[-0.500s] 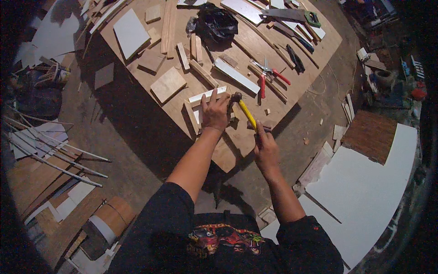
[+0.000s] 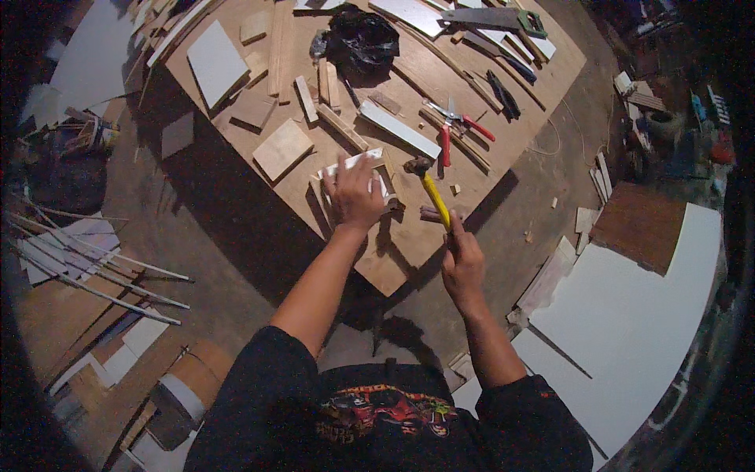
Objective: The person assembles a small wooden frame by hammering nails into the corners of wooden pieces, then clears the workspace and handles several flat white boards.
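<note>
My left hand lies over a small frame of wood strips near the table's front corner. Its fingers are spread and touch the frame's white-faced strip, hiding part of the piece. In my right hand is a hammer, gripped by its yellow handle with the index finger stretched along it. The dark hammer head is raised just right of the frame, apart from it. Below the handle sits a small dark brownish piece whose kind I cannot make out.
On the wooden table are red-handled snips, a handsaw, a black plastic bag, a white strip, a square wood block and several offcuts. A large white board lies at right; thin rods at left.
My left hand has slid left along the frame, its fingers more spread. The hammer head has moved right, away from the frame's corner. The view has shifted slightly.
</note>
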A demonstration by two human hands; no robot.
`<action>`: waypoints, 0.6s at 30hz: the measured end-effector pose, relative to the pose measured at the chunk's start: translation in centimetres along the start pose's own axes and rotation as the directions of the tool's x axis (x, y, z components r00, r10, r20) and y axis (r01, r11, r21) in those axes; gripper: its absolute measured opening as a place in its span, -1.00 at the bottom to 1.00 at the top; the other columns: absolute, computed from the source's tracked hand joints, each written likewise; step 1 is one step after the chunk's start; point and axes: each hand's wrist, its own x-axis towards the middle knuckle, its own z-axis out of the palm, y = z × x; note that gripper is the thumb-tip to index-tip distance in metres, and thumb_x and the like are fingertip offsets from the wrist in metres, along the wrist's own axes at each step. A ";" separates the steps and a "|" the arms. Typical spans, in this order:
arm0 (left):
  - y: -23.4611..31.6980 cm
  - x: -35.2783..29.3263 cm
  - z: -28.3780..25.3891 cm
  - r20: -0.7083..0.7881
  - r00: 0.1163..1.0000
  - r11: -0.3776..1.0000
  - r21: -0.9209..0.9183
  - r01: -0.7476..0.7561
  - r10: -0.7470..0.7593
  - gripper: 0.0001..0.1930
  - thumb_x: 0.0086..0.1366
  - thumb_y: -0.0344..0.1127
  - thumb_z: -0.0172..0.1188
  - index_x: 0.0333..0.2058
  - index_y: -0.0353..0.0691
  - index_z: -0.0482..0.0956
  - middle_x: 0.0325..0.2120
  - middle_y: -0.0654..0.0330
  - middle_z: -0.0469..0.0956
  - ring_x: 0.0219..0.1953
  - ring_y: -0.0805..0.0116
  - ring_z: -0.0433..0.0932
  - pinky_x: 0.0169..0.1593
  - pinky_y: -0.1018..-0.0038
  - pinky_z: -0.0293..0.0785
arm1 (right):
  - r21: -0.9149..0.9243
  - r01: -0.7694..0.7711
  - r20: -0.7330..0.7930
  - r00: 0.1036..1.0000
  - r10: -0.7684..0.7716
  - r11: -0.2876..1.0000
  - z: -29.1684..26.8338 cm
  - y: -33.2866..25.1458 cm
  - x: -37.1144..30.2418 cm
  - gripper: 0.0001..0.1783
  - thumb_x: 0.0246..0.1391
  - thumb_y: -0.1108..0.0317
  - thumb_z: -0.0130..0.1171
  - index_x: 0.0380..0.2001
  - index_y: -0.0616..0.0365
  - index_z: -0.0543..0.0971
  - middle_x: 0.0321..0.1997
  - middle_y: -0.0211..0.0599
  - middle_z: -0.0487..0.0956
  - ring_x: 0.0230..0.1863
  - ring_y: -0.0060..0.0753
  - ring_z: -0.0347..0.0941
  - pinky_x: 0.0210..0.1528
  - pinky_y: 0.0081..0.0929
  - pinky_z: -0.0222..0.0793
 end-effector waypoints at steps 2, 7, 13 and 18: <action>-0.8 0.4 0.7 -0.136 0.983 0.977 0.157 0.141 -0.120 -0.51 0.36 -0.11 0.03 0.22 -0.12 0.49 0.27 0.16 0.42 0.44 -0.09 0.12 0.42 -0.27 -0.30 | -0.020 -0.012 -0.001 1.000 0.012 1.000 0.0 0.1 0.2 -0.33 0.18 0.51 0.17 0.36 -0.10 0.38 -0.35 -0.07 0.54 -0.36 -0.13 0.51 -0.25 -0.26 0.44; -1.0 0.5 0.3 0.050 0.977 0.890 0.424 0.169 -0.209 -0.44 0.46 -0.04 -0.09 0.36 -0.07 0.27 0.40 0.25 0.21 0.49 0.04 -0.03 0.44 -0.21 -0.23 | 0.000 -0.105 -0.001 0.994 0.105 0.994 0.2 0.6 0.8 -0.36 0.20 0.49 0.18 0.35 -0.09 0.39 -0.35 -0.10 0.53 -0.36 -0.12 0.50 -0.24 -0.25 0.44; -0.9 0.5 0.3 0.095 0.966 0.896 0.405 0.183 -0.240 -0.44 0.45 -0.07 -0.08 0.36 -0.07 0.27 0.39 0.24 0.23 0.47 0.03 0.02 0.44 -0.20 -0.24 | -0.007 -0.163 0.024 0.986 0.163 0.987 1.6 3.1 0.7 -0.36 0.17 0.46 0.20 0.33 -0.11 0.41 -0.27 -0.09 0.55 -0.32 -0.05 0.53 -0.26 -0.19 0.48; -0.7 0.7 0.0 0.108 0.954 0.903 0.367 0.223 -0.279 -0.46 0.44 -0.09 -0.08 0.35 -0.07 0.29 0.38 0.23 0.25 0.43 0.01 0.07 0.44 -0.20 -0.23 | 0.046 -0.102 0.029 0.995 0.101 0.994 2.7 3.5 1.0 -0.30 0.11 0.44 0.22 0.35 -0.16 0.38 -0.25 -0.10 0.54 -0.33 0.00 0.54 -0.31 -0.14 0.51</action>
